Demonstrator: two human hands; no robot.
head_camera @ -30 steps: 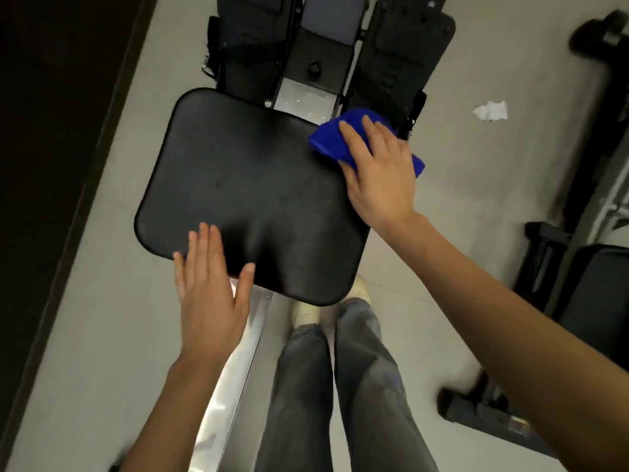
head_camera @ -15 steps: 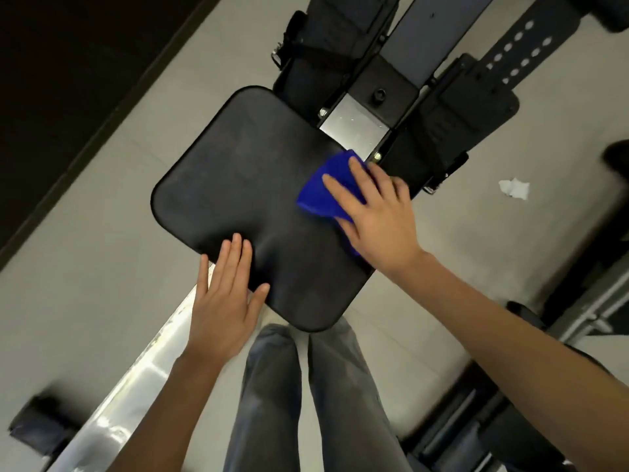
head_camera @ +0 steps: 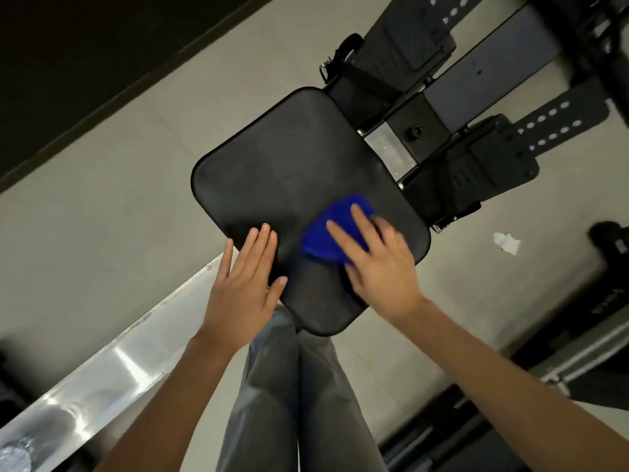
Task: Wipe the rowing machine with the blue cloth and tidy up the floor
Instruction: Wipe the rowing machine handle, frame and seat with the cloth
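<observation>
The rowing machine's black padded seat (head_camera: 286, 172) fills the middle of the view, on a shiny metal rail (head_camera: 102, 379) that runs down to the lower left. A blue cloth (head_camera: 326, 236) lies bunched on the seat's near right part. My right hand (head_camera: 377, 264) presses flat on the cloth with straight fingers and covers its near half. My left hand (head_camera: 245, 284) rests flat on the seat's near left edge, fingers straight and together. Black footplates with straps (head_camera: 476, 168) stand beyond the seat.
A crumpled white scrap of paper (head_camera: 506, 242) lies on the grey floor to the right of the seat. Dark gym equipment (head_camera: 606, 301) stands along the right edge. A dark wall base (head_camera: 102, 63) runs across the upper left. My grey trouser legs (head_camera: 292, 396) stand below the seat.
My right hand has slid the blue cloth from the seat's far right corner toward its near middle. My left hand stays on the seat's near edge. The view has rotated.
</observation>
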